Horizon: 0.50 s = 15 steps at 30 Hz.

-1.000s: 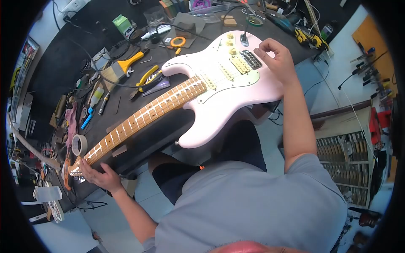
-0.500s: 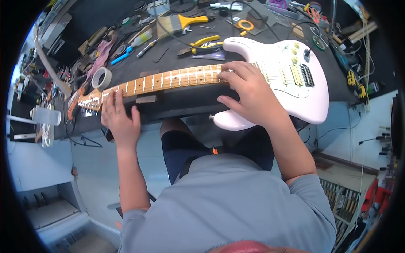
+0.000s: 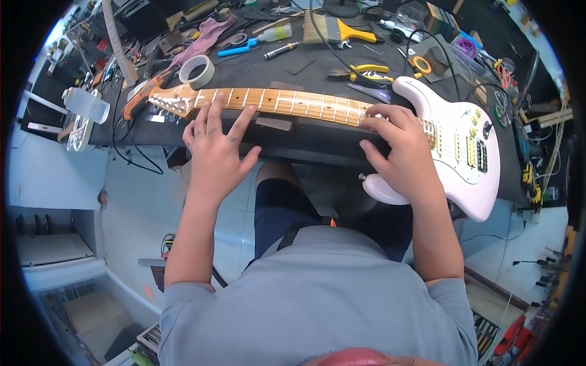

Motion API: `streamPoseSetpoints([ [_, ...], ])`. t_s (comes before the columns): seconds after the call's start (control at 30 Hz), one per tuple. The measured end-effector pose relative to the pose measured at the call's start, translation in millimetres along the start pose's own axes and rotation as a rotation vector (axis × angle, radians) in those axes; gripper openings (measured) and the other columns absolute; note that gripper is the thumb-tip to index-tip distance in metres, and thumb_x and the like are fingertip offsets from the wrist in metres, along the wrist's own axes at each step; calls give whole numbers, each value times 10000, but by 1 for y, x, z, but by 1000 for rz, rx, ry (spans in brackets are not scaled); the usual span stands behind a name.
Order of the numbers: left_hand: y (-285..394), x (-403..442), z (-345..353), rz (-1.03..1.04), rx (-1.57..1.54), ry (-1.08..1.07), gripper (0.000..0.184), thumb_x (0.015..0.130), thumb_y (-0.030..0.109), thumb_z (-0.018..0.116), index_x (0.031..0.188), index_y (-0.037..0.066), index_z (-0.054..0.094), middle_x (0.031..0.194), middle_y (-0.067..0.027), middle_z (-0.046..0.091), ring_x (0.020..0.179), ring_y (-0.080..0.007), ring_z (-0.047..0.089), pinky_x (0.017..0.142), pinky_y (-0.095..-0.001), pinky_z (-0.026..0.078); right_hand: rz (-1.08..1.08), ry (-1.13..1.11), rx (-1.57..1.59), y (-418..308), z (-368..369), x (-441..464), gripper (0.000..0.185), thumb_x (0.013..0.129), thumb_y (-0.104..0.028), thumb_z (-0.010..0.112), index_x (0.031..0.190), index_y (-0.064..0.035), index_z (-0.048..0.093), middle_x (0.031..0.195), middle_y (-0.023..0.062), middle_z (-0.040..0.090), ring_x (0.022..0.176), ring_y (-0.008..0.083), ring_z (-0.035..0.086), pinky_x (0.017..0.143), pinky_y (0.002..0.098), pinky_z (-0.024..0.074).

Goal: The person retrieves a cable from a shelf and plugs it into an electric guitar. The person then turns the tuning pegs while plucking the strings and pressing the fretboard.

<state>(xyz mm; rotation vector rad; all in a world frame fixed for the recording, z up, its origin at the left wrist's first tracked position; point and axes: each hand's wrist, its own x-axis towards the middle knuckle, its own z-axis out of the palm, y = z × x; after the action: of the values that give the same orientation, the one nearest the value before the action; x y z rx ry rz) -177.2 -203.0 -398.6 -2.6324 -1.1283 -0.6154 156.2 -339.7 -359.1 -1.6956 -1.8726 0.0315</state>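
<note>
A pale pink electric guitar [image 3: 455, 177] lies face up along the bench edge, its wooden neck [image 3: 305, 104] reaching left to the headstock [image 3: 173, 100]. Spread fingers of my left hand [image 3: 220, 143] touch the neck near the headstock. My right hand [image 3: 403, 146] rests its fingertips on the fretboard close to the body, thumb apart from them. Neither hand is wrapped round the neck. Beneath the neck, small wooden pieces [image 3: 274, 124] lie on the bench.
Behind the neck lie a masking tape roll [image 3: 197, 71], yellow-handled pliers [image 3: 366, 74], a wide brush [image 3: 329, 30], a pink cloth [image 3: 204, 40] and an orange tape ring [image 3: 421, 64]. A black cable [image 3: 139, 163] hangs off the bench at left.
The view has swung left. My right hand has gone from the body near the bridge to the upper fretboard. My left hand has moved from the headstock end onto the lower frets.
</note>
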Motion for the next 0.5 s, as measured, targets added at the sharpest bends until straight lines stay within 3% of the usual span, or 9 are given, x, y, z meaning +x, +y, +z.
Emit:
streamPoseSetpoints([
  [0.5, 2, 1, -1, -29, -13, -1, 920, 802, 366, 928, 1641, 302, 555, 1742, -199, 371, 1542, -425, 415, 1166, -602, 345, 10, -21, 11, 0, -2, 3, 295, 847, -67, 858, 1135, -75, 794, 1311, 117, 725, 1285, 369, 650, 1105, 491, 508],
])
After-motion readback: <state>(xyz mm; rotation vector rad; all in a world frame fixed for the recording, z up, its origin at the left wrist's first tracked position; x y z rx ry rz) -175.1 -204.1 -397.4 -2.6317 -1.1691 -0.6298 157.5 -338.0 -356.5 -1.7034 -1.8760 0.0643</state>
